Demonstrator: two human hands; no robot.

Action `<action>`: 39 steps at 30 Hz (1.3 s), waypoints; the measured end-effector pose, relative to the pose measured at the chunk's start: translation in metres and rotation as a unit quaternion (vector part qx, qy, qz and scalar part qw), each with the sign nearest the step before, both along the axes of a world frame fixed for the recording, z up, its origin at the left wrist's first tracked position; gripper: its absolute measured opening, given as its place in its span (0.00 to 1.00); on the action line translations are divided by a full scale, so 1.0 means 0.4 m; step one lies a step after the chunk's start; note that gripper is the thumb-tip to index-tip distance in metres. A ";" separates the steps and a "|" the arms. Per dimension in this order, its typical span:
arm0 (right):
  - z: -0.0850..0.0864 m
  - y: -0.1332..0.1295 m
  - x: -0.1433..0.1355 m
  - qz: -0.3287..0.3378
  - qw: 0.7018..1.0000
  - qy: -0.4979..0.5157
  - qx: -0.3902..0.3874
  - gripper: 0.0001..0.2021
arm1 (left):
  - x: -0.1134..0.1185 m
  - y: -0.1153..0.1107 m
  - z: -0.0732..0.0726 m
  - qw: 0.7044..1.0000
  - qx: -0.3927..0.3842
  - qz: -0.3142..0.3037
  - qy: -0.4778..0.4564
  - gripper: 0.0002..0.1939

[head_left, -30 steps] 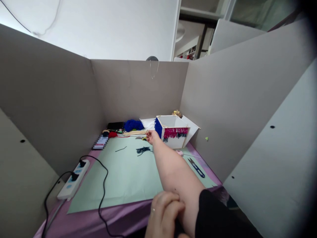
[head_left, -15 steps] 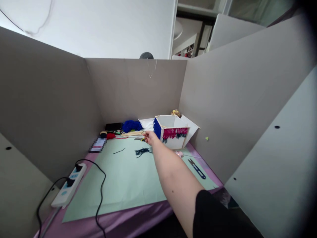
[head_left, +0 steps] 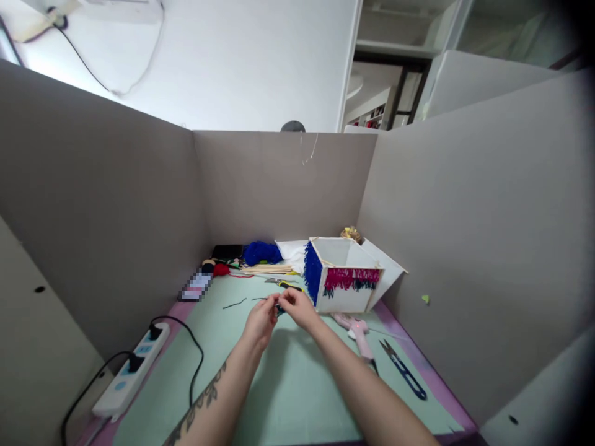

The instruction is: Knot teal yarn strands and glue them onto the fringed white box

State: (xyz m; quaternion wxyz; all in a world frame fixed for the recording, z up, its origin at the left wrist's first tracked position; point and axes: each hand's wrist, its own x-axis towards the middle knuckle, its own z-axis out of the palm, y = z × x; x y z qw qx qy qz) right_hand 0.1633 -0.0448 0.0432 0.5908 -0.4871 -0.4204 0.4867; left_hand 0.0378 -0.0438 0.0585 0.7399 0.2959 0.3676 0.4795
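My left hand (head_left: 261,320) and my right hand (head_left: 301,308) meet over the middle of the green sheet. Both have their fingers pinched together on dark teal yarn (head_left: 279,309), which is mostly hidden by the fingers. A short dark strand (head_left: 259,299) shows just past my left fingertips. Another loose strand (head_left: 234,303) lies farther left on the sheet. Behind my right hand is a utility knife (head_left: 292,287) with a yellow and black handle. To the right stands an open white box (head_left: 348,301) with blue, magenta and teal yarn fringe on its sides.
A pink glue gun (head_left: 360,334) and dark thread snips (head_left: 403,370) lie at right. Blue yarn (head_left: 263,252), wooden sticks (head_left: 267,269) and a phone (head_left: 195,287) sit at the back and left. A power strip (head_left: 132,368) with black cables lines the left edge. Grey partitions (head_left: 283,192) enclose the table.
My left hand has come into view and joined my right hand, which has drawn back. The teal yarn bundle has left the sheet and is between my fingers. The view has shifted.
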 end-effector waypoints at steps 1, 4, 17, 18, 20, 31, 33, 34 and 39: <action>-0.015 0.001 0.004 -0.017 0.998 -0.047 0.031 0.07 | 0.010 0.020 -0.010 1.000 0.005 -0.004 -0.002 0.10; -0.052 0.022 0.016 -0.050 0.985 -0.137 0.094 0.07 | 0.026 0.064 -0.041 0.999 0.010 -0.035 0.004 0.10; -0.130 0.034 0.020 0.032 0.994 -0.017 0.107 0.08 | 0.005 0.098 -0.127 0.996 0.031 -0.067 0.051 0.22; -0.135 0.039 0.020 0.024 0.996 -0.004 0.091 0.07 | 0.006 0.099 -0.125 0.997 0.024 -0.063 0.047 0.22; -0.141 0.045 0.017 0.011 0.997 0.034 0.065 0.07 | 0.006 0.100 -0.122 0.997 0.017 -0.061 0.041 0.22; -0.132 0.038 0.014 -0.011 0.979 0.201 0.029 0.12 | 0.006 0.113 -0.144 0.962 0.126 -0.092 0.222 0.14; -0.145 0.044 0.017 -0.033 0.983 0.179 0.003 0.14 | 0.007 0.115 -0.150 0.935 0.196 -0.076 0.285 0.13; -0.151 0.047 0.019 -0.046 0.986 0.161 -0.004 0.15 | 0.007 0.115 -0.152 0.915 0.238 -0.066 0.320 0.12; -0.165 0.052 0.018 -0.089 0.992 0.088 -0.006 0.16 | 0.002 0.109 -0.158 0.792 0.400 -0.038 0.460 0.11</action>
